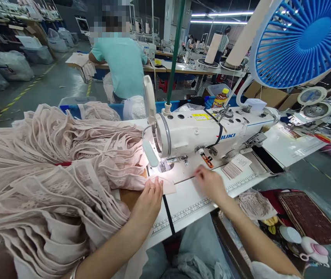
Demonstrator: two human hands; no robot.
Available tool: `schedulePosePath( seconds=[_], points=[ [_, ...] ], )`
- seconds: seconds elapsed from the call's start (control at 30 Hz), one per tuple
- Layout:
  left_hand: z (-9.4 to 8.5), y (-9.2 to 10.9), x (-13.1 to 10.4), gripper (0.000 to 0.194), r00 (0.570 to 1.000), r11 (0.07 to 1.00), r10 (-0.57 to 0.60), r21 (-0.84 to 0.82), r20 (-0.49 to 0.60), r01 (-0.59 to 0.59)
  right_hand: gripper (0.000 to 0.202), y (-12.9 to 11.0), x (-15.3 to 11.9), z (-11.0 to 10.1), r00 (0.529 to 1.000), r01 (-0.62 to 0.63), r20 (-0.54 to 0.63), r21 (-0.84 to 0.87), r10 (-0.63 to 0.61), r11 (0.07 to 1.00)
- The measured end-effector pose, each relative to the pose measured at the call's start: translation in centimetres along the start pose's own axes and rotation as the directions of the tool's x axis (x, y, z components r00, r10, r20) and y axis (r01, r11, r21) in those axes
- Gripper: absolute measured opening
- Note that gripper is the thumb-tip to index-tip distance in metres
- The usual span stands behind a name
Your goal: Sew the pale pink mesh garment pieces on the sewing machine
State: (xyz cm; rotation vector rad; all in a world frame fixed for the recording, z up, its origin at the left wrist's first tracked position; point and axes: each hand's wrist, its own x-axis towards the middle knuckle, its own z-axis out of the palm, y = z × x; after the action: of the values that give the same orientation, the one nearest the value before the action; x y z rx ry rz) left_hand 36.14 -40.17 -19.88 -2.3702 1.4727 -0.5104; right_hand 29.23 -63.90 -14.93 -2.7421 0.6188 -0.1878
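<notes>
My left hand (153, 192) has its fingers pressed together on the edge of a pale pink fabric piece (169, 184), just in front of the needle area. That piece joins a big pile of pink lace-trimmed garment pieces (95, 162) to the left. Over the bed of the white sewing machine (188, 133) my right hand (209, 183) is slightly blurred, its fingers curled in; what they hold, if anything, I cannot make out. Orange-handled thread snips (207, 160) are at the machine's front, just above the right fingertips. A lamp (150, 153) lights the needle area.
A paper slip with stripes (236, 166) lies on the machine table's right side. Along the front edge runs a ruler strip (188, 208). A blue fan (313, 35) hangs at upper right. A drink bottle (221, 99) stands behind the machine. A person in a turquoise shirt (123, 64) sits ahead.
</notes>
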Motion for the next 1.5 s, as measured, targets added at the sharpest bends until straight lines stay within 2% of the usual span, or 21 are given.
schedulePosePath(
  seconds=[0.07, 0.13, 0.2, 0.3, 0.37, 0.43, 0.5, 0.57, 0.6, 0.63, 0.7, 0.73, 0.77, 0.8, 0.9, 0.97, 1.07, 1.13, 1.2, 1.3, 1.5],
  points=[
    [-0.5, -0.2, 0.5, 0.050, 0.999, 0.999, 0.038, 0.030, 0.034, -0.039, 0.020, 3.6, 0.0, -2.1, 0.958, -0.033, -0.284, -0.199, -0.025, 0.979],
    [-1.4, -0.7, 1.4, 0.047, 0.996, 0.996, 0.083, 0.036, 0.035, -0.084, 0.027, 7.2, 0.1, -3.8, 0.892, -0.102, -0.446, -0.361, -0.076, 0.927],
    [-2.0, -1.2, 2.3, 0.044, 0.994, 0.994, 0.109, 0.028, 0.029, -0.110, 0.029, 10.1, 0.3, -4.9, 0.894, -0.101, -0.437, -0.417, -0.102, 0.904],
    [-1.8, -1.5, 3.1, 0.039, 0.995, 0.994, 0.102, -0.028, 0.023, -0.101, 0.033, 12.6, 0.7, -5.7, 0.907, -0.040, -0.405, -0.359, -0.117, 0.933],
    [-1.4, -1.5, 3.1, 0.036, 0.997, 0.994, 0.070, -0.084, 0.022, -0.068, 0.038, 12.9, 1.0, -6.1, 0.909, -0.034, -0.403, -0.331, -0.109, 0.943],
    [-0.9, -1.5, 2.8, 0.037, 1.000, 0.993, 0.025, -0.120, 0.018, -0.023, 0.042, 12.2, 1.0, -6.3, 0.885, -0.080, -0.457, -0.338, -0.089, 0.938],
    [-0.6, -1.5, 2.6, 0.043, 1.000, 0.991, 0.002, -0.135, 0.000, -0.002, 0.043, 10.5, 0.7, -6.1, 0.818, -0.122, -0.569, -0.320, -0.087, 0.940],
    [-0.5, -1.7, 2.5, 0.048, 1.000, 0.990, 0.006, -0.139, -0.023, -0.009, 0.041, 7.9, 0.4, -5.1, 0.757, -0.091, -0.649, -0.225, -0.079, 0.970],
    [-0.4, -1.9, 2.6, 0.049, 0.999, 0.990, 0.013, -0.140, -0.036, -0.018, 0.040, 6.4, 0.3, -4.2, 0.770, -0.047, -0.636, -0.132, -0.048, 0.990],
    [-0.4, -2.0, 2.7, 0.049, 0.998, 0.990, 0.023, -0.140, -0.051, -0.030, 0.038, 4.9, 0.3, -3.1, 0.809, 0.007, -0.587, -0.003, -0.007, 1.000],
    [-0.3, -2.1, 2.9, 0.048, 0.995, 0.989, 0.054, -0.136, -0.084, -0.065, 0.032, 2.4, 0.9, -0.7, 0.960, 0.137, -0.271, 0.238, -0.069, 0.962],
    [-0.2, -2.1, 3.0, 0.048, 0.993, 0.988, 0.069, -0.133, -0.095, -0.082, 0.029, 1.3, 1.4, 0.5, 0.985, 0.158, -0.113, 0.325, -0.128, 0.932],
    [-0.1, -2.1, 3.1, 0.047, 0.992, 0.988, 0.078, -0.127, -0.094, -0.090, 0.029, 0.5, 2.0, 1.6, 0.985, 0.160, 0.003, 0.361, -0.172, 0.919],
    [-0.1, -1.9, 3.0, 0.047, 0.994, 0.989, 0.075, -0.121, -0.081, -0.084, 0.029, -0.1, 2.7, 2.5, 0.980, 0.166, 0.047, 0.342, -0.193, 0.925],
    [-0.1, -1.3, 2.8, 0.046, 1.000, 0.995, -0.016, -0.095, 0.009, 0.017, 0.027, -1.1, 4.1, 3.9, 0.963, 0.266, -0.062, 0.058, -0.262, 0.962],
    [-0.2, -0.9, 2.7, 0.046, 0.997, 0.992, -0.068, -0.099, 0.042, 0.072, 0.025, -1.7, 4.0, 4.0, 0.926, 0.347, -0.108, -0.132, -0.361, 0.929],
    [-0.4, -0.8, 2.7, 0.047, 0.997, 0.991, -0.070, -0.109, 0.020, 0.072, 0.020, -2.9, 2.8, 3.8, 0.885, 0.458, 0.031, -0.237, -0.465, 0.857],
    [-0.3, -1.0, 2.8, 0.047, 0.998, 0.994, -0.053, -0.098, -0.021, 0.051, 0.013, -3.8, 2.1, 3.8, 0.868, 0.497, 0.143, -0.278, -0.476, 0.822],
    [-0.2, -1.3, 2.9, 0.045, 0.997, 0.996, -0.023, -0.087, -0.069, 0.016, 0.016, -4.6, 1.8, 3.8, 0.865, 0.501, 0.200, -0.328, -0.459, 0.801],
    [0.5, -1.5, 2.9, 0.043, 0.993, 0.996, 0.014, -0.081, -0.116, -0.023, 0.019, -5.3, 2.0, 3.5, 0.865, 0.499, 0.249, -0.354, -0.435, 0.791],
    [1.5, -1.1, 2.8, 0.047, 0.991, 0.996, -0.030, -0.082, -0.134, 0.019, 0.015, -6.0, 2.2, 3.3, 0.873, 0.483, 0.275, -0.372, -0.402, 0.793]
  ],
)
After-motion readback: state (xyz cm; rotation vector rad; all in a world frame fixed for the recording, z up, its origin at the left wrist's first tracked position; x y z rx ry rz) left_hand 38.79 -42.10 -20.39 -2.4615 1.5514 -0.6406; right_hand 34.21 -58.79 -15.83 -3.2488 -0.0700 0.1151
